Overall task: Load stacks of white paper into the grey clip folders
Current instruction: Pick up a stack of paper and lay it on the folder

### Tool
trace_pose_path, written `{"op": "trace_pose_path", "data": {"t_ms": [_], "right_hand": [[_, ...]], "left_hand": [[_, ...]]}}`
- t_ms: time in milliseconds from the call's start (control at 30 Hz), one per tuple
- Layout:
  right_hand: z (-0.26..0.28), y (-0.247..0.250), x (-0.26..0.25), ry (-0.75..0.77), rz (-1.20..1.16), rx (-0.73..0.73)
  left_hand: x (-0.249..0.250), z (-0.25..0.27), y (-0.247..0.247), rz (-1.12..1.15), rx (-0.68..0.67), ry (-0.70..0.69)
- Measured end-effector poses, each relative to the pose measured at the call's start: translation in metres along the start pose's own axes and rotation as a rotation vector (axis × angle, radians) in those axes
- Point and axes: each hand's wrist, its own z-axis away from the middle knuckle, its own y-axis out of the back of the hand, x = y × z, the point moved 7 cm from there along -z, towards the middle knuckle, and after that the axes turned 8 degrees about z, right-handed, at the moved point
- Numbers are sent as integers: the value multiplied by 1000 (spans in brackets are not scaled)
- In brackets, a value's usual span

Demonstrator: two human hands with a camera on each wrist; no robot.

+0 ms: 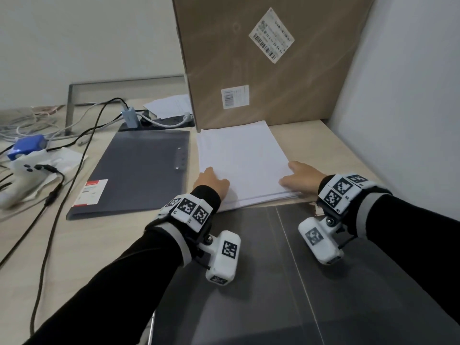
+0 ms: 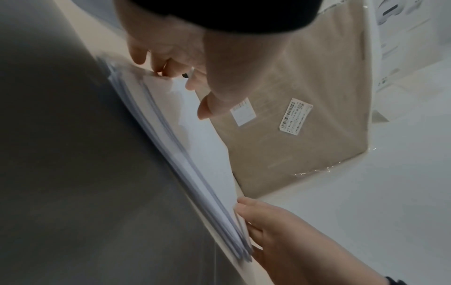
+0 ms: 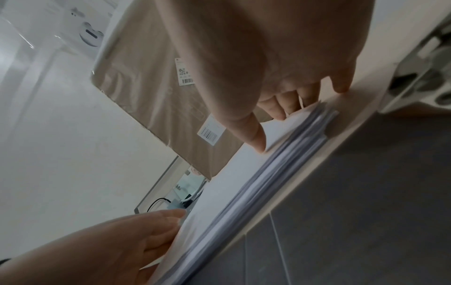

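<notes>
A thick stack of white paper (image 1: 242, 160) lies on the desk in front of a cardboard box. My left hand (image 1: 211, 181) is at its near left corner; in the left wrist view the left hand (image 2: 171, 63) has its fingers curled at that corner of the stack (image 2: 200, 154), thumb above. My right hand (image 1: 296, 179) holds the near right corner; in the right wrist view the right hand (image 3: 270, 108) has its thumb on top of the stack (image 3: 219, 192) and its fingers at the edge. A closed grey clip folder (image 1: 139, 170) lies left of the paper, untouched.
The tall cardboard box (image 1: 268, 58) stands right behind the paper, and a white wall (image 1: 403, 95) closes the right side. Cables (image 1: 74, 135), a blue device (image 1: 27, 145) and a white controller (image 1: 22, 175) crowd the left. The paper's near edge lies at the desk edge (image 1: 249, 206).
</notes>
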Motion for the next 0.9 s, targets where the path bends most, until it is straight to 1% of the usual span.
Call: {"op": "trace_pose_path", "data": {"t_ms": [200, 300, 400, 467, 600, 733, 800, 867, 900], "right_hand": [[9, -5, -8, 32, 2, -62], [12, -9, -8, 37, 46, -63], [13, -12, -10, 28, 104, -76], [14, -12, -12, 16, 124, -74], [13, -11, -12, -7, 175, -52], [11, -12, -11, -27, 187, -55], [11, -12, -10, -27, 195, -55], [11, -14, -9, -28, 199, -63], [11, -14, -8, -29, 202, -64]], "left_hand": [[8, 7, 7, -12, -25, -9], [9, 11, 6, -19, -80, -10], [7, 13, 5, -8, -97, 1], [8, 14, 8, 51, -75, -5], [11, 14, 23, 229, 38, -18], [19, 9, 32, 267, 50, -50], [21, 4, 36, 285, 73, -42], [23, 2, 40, 239, 88, -34], [24, 2, 39, 196, 69, -32]]}}
